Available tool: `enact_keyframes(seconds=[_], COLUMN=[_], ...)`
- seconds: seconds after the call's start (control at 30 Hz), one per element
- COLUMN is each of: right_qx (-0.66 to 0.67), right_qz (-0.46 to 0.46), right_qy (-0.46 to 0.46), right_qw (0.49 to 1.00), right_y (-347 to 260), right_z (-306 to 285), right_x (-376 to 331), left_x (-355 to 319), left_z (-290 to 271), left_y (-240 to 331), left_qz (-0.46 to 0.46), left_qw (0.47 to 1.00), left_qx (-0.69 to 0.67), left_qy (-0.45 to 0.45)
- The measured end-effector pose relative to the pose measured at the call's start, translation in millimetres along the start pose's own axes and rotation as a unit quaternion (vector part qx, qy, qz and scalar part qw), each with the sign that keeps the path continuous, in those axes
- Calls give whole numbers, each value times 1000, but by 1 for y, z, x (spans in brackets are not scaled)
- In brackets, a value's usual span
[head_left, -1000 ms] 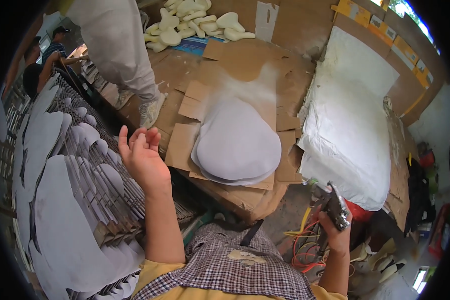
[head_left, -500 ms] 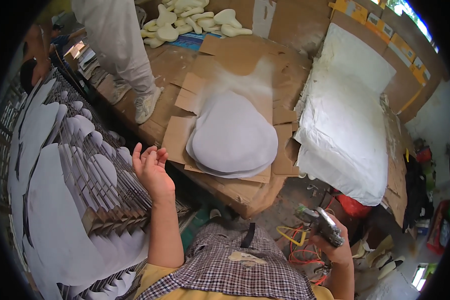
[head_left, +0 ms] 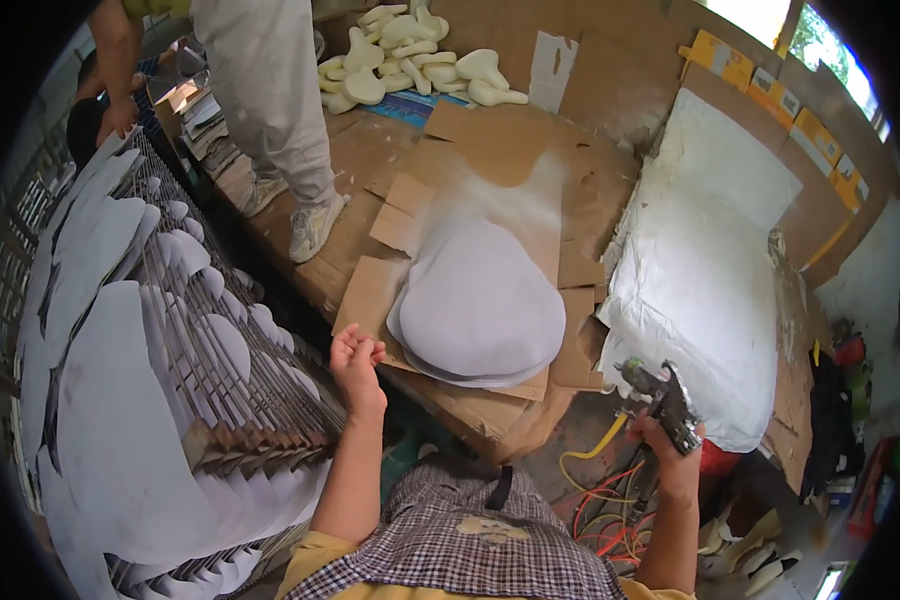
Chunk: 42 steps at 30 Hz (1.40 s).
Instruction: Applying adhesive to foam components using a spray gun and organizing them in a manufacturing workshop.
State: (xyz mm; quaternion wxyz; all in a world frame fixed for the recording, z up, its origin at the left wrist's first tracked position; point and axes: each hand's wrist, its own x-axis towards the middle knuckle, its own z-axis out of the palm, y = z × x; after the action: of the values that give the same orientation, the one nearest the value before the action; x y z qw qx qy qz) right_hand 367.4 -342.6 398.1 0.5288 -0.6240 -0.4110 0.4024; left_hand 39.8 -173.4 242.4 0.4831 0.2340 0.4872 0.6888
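Note:
My right hand point(head_left: 675, 455) grips a metal spray gun point(head_left: 660, 395) at the lower right, its nozzle pointing left toward the cardboard. My left hand point(head_left: 355, 362) is raised with the fingers curled loosely, holding nothing, just left of a pale grey rounded panel point(head_left: 480, 305). That panel lies flat on sheets of brown cardboard point(head_left: 490, 160), with pale overspray above it. To the left of my left hand stands a metal rack point(head_left: 220, 370) filled with several more pale grey panels on edge.
Another person in light trousers point(head_left: 270, 90) stands at the upper left by the rack. Cream-coloured shaped pieces point(head_left: 410, 55) are piled at the top. A white-coated sheet point(head_left: 700, 270) covers a bench on the right. Yellow and orange hoses point(head_left: 600, 480) lie under the gun.
My left hand has dropped lower and curled its fingers from an open spread. The view has shifted, and the spray gun has moved left and nearer the cardboard.

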Motion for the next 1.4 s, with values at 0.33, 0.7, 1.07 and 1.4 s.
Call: enact_keyframes(seconds=[0.33,0.7,1.07,1.4], right_qx=[67,38,20,68], right_qz=[-24,29,47,-7], right_qy=[-23,-88,-9,9], right_qw=[997,995,999,998], right_y=[-9,-3,8,25], right_z=[-12,-33,-51,-48], right_x=[-11,-22,-44,-45], left_x=[58,57,54,69], left_z=[-19,20,38,25], left_y=[-107,-124,-106,-136], left_qz=[-46,69,45,-76], left_qw=[973,778,778,961], left_qx=[227,625,627,265], left_qy=[-24,-6,-14,31])
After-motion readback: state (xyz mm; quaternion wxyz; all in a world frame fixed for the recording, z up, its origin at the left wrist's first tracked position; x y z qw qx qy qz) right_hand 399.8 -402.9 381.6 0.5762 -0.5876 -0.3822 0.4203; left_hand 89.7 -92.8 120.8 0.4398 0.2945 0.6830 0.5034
